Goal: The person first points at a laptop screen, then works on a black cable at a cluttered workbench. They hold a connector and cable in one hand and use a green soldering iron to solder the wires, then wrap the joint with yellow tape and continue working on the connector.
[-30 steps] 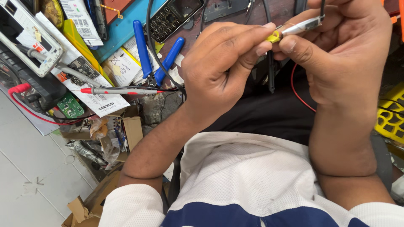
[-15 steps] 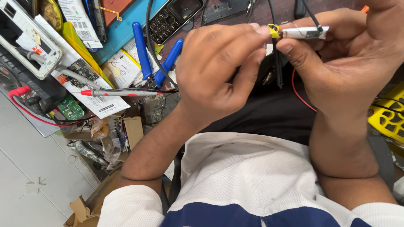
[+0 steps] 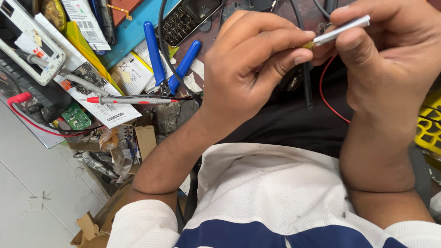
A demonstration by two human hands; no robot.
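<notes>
My left hand [image 3: 250, 69] and my right hand [image 3: 386, 55] meet at the top middle, close above my lap. The right hand pinches a slim silver metal tool [image 3: 342, 30] between thumb and fingers. The left hand's thumb and fingertips close on a small yellow piece [image 3: 308, 44] at the tool's tip. A black cable [image 3: 303, 69] and a thin red wire [image 3: 328, 101] run down behind the hands. What the yellow piece is I cannot tell.
On the cluttered bench to the left lie blue-handled pliers [image 3: 158, 55], a dark keypad phone [image 3: 186, 20], a red test probe [image 3: 128, 99], a multimeter [image 3: 27, 41], a small green circuit board [image 3: 76, 117] and papers. A yellow crate [image 3: 429, 128] sits at the right edge. Cardboard scraps [image 3: 87, 227] lie on the floor.
Both hands have shifted slightly and stay joined on the tool; the silver tool now tilts up to the right and the yellow tip is mostly covered by my left fingers.
</notes>
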